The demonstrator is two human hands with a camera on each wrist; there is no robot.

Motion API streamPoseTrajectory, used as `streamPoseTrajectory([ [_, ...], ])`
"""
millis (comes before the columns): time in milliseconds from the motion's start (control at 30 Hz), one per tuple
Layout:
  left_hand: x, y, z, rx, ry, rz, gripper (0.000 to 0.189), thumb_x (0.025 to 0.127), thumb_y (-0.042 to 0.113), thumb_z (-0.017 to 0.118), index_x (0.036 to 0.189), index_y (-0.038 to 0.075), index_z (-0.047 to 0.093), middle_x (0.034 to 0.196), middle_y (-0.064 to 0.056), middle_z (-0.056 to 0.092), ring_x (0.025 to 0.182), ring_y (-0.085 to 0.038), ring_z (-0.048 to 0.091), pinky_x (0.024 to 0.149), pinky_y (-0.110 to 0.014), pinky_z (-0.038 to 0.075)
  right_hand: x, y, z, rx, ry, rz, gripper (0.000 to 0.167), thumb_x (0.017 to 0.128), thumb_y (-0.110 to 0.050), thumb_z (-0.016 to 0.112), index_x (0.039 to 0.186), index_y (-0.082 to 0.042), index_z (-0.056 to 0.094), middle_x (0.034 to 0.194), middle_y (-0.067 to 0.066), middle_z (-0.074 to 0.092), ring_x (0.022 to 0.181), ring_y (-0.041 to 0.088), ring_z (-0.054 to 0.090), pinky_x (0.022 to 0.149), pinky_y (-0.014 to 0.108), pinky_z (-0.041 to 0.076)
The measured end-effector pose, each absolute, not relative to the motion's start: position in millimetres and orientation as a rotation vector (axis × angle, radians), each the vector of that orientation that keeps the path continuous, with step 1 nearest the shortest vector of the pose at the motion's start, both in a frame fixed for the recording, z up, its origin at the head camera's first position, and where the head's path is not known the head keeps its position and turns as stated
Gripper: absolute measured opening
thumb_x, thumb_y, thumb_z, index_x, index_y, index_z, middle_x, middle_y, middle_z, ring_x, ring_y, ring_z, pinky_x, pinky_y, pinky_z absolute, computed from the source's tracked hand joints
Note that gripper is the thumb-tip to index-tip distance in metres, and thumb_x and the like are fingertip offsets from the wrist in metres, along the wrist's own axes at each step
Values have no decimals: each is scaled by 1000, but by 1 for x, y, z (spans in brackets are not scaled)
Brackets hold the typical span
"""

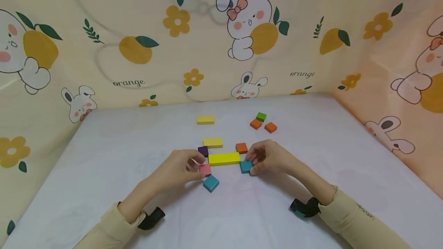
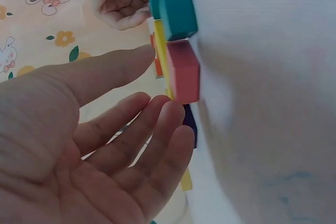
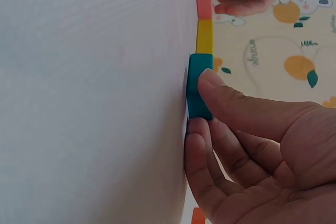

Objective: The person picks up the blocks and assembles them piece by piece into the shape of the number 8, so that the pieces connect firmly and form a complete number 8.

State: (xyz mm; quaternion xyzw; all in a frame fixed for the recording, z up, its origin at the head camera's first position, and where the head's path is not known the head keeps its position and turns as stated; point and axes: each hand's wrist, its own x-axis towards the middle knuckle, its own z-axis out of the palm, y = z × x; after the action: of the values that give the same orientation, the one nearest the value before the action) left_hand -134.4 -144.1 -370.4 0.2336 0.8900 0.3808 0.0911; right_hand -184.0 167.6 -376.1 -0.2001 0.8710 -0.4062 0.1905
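A long yellow block (image 1: 224, 159) lies flat on the table in the head view. At its left end are a pink block (image 1: 205, 170) and a dark purple block (image 1: 203, 151); an orange block (image 1: 241, 148) is by its right end. My left hand (image 1: 180, 166) has thumb and fingers spread beside the pink block (image 2: 184, 72), holding nothing. My right hand (image 1: 271, 157) pinches a teal block (image 1: 246, 166) by the yellow block's right end, thumb on its face and fingertips at its end (image 3: 199, 85). Another teal block (image 1: 211, 183) sits turned cornerwise, just nearer than the pink one.
A smaller yellow block (image 1: 212, 143) lies behind the long one, and another (image 1: 205, 120) farther back. At the back right, a green block (image 1: 261, 117) is grouped with two orange blocks (image 1: 270, 127). A printed cloth (image 1: 207, 57) stands behind the white table (image 1: 138, 133).
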Motion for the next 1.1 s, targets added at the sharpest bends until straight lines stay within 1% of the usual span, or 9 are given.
streamPoseTrajectory([
  [333,-133,-139,-376,613,2679,1140,28,82,5,79,109,5,68,101,-1,66,84,-15,61,74,-25,53,-182,167,-375,-580,2449,-1137,29,73,-8,88,96,-8,70,88,4,65,81,23,60,74,32,53],
  [633,-133,-138,-379,574,2711,1127,23,86,9,77,107,5,69,97,2,67,83,-14,61,75,-26,53,-182,168,-375,-605,2463,-1116,29,73,-9,88,96,-9,70,87,4,65,79,23,59,73,32,53],
  [867,-133,-136,-379,545,2718,1123,21,85,7,78,104,5,69,92,2,66,80,-13,60,75,-26,53,-181,168,-377,-637,2483,-1088,27,73,-9,88,94,-10,70,86,4,64,78,22,59,73,32,53],
  [1100,-131,-136,-377,521,2724,1124,20,84,6,77,103,5,69,88,4,65,79,-14,59,74,-27,52,-180,167,-375,-685,2489,-1074,29,73,-8,87,96,-10,70,86,3,65,78,21,61,72,32,54],
])
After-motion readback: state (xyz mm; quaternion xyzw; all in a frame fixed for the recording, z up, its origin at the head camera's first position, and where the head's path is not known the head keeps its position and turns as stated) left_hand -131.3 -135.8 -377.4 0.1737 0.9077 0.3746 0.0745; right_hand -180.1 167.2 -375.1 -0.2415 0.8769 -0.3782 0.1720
